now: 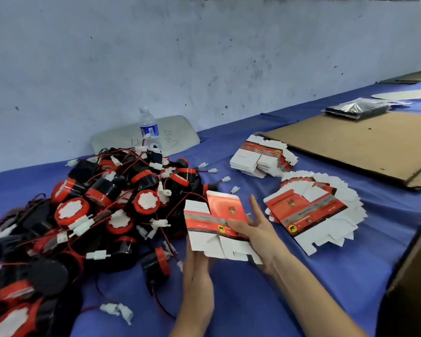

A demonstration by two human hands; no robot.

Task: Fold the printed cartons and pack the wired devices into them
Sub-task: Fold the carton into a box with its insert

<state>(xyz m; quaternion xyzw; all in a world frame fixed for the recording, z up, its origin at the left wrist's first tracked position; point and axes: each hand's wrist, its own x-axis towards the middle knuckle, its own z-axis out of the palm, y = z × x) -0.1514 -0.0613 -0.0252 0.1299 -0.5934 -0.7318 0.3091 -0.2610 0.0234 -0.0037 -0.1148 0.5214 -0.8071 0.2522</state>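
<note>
One flat red-and-white printed cardboard carton is held just above the blue-covered desk, right beside the heap of black-and-red wired devices. Right hand, forearm angled in from the lower right: thumb down on the print, fingers splayed straight, pinching it. Left hand reaches underneath, fingertips hidden, so I can't tell its grip.

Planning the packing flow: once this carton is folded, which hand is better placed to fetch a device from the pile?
Probably the left. The left hand meets the carton on the side beside the pile of devices; the right hand holds the carton's far side, toward the flat carton stacks.
</note>
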